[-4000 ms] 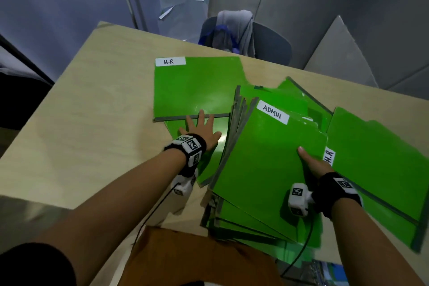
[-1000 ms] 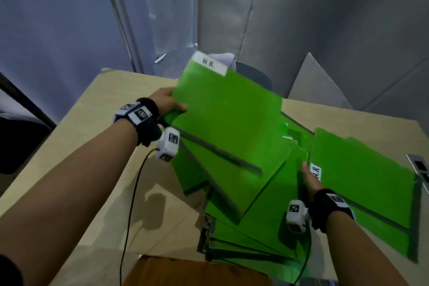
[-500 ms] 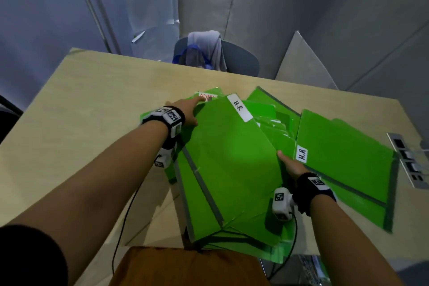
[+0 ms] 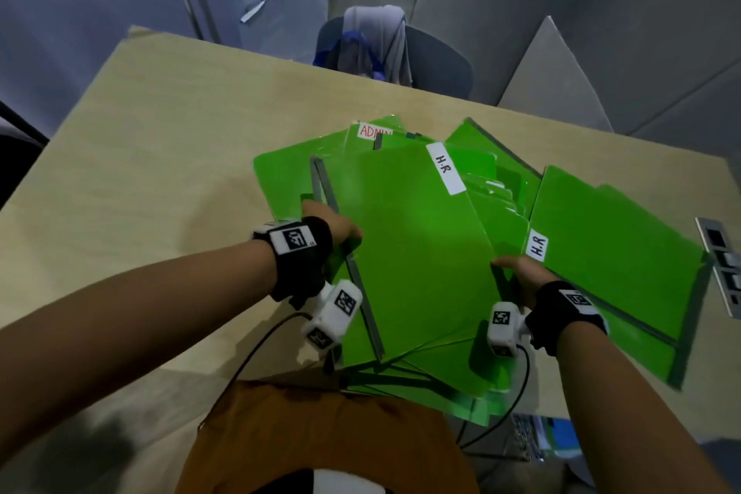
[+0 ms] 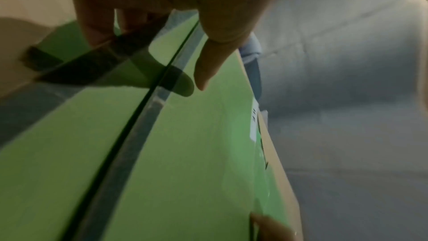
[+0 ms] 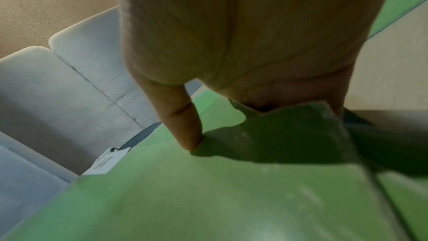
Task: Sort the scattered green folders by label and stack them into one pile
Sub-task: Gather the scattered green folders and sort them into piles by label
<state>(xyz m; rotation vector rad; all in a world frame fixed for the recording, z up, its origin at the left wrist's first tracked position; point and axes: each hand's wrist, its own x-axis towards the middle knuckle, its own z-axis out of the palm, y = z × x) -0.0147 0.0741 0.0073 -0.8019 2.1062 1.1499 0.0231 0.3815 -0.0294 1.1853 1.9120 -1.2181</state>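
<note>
Since half a second ago we note the top H.R folder (image 4: pixel 405 253) has squared up on the green pile (image 4: pixel 433 369), its label now pointing away from us. Our left hand (image 4: pixel 333 227) grips its spine edge, thumb on top, fingers tucked beneath and hidden. Our right hand (image 4: pixel 521 273) pinches the opposite edge, thumb pressed on the cover; the fingers under it cannot be made out. An ADMIN folder (image 4: pixel 371 131) peeks out behind, its label partly covered. Another H.R folder (image 4: pixel 613 265) lies apart to the right on the table (image 4: pixel 160 172). Lower folders' labels are hidden. Both wrist views are blurred.
</note>
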